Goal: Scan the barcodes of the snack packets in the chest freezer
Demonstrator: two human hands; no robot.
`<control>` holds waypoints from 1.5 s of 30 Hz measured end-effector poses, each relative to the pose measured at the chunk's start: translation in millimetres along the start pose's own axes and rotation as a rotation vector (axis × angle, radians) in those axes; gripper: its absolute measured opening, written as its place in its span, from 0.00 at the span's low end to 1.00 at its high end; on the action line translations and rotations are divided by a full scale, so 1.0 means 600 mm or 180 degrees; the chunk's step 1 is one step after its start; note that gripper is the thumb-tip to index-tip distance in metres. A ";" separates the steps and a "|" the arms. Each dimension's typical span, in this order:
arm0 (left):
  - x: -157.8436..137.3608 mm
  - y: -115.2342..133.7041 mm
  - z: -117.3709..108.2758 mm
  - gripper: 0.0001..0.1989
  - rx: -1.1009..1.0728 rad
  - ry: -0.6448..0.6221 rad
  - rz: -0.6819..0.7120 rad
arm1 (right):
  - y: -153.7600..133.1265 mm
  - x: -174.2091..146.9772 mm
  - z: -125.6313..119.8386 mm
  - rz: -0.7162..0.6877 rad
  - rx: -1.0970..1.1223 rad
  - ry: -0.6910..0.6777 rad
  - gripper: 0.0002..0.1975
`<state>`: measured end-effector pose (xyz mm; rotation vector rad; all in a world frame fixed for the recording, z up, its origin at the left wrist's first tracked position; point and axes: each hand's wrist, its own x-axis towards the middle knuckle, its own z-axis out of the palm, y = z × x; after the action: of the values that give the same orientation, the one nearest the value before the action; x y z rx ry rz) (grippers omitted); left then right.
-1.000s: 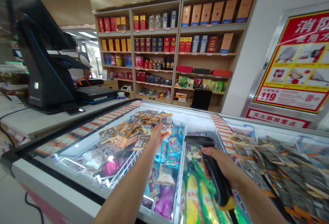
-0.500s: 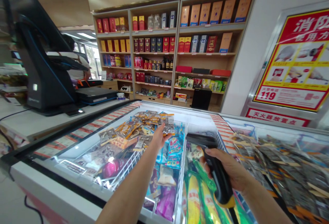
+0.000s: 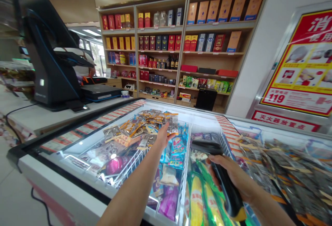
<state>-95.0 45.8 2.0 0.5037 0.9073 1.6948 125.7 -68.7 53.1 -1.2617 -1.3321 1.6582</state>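
Left hand (image 3: pixel 164 136): clamped on a clear, orange-edged packet (image 3: pixel 173 124), thumb on top;
Packet: above the far part of the display case (image 3: pixel 57 188), just right of a pile of similar packets (image 3: pixel 147 118); blue packets (image 3: pixel 177 148) lie below, on the near side;
Right hand (image 3: pixel 234 175): wrapped around the handle of a black scanner (image 3: pixel 207 147);
Scanner: right of the packet and nearer, above yellow-and-green packs (image 3: pixel 197 198); its head toward the left

The white freezer (image 3: pixel 61 189) carries a left packet heap (image 3: pixel 132 125) and a right packet heap (image 3: pixel 293 174) on top.
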 end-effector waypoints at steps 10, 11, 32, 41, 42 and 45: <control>-0.011 0.002 0.004 0.10 0.0093 -0.0008 0.0094 | -0.003 -0.007 0.006 0.0005 0.0076 0.0058 0.13; -0.012 0.002 0.005 0.10 0.0108 -0.0025 0.0093 | -0.004 -0.009 0.008 -0.0015 0.0067 0.0075 0.13; -0.005 -0.003 0.003 0.10 0.0240 0.0013 0.0173 | -0.030 -0.041 -0.014 -0.0044 -0.0280 0.0099 0.16; -0.010 -0.003 0.007 0.09 0.0286 -0.0026 0.0204 | -0.045 -0.041 -0.035 0.0029 -0.0365 0.0029 0.18; -0.011 -0.003 0.008 0.09 0.0296 -0.0026 0.0207 | -0.049 -0.036 -0.036 0.0121 -0.0362 0.0012 0.19; -0.012 -0.003 0.008 0.09 0.0275 -0.0016 0.0235 | -0.054 -0.020 -0.033 0.0223 -0.0292 -0.0019 0.21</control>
<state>-87.8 40.8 4.3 0.6056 0.9717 1.7253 146.0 -64.5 87.1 -1.3719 -1.3961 1.6661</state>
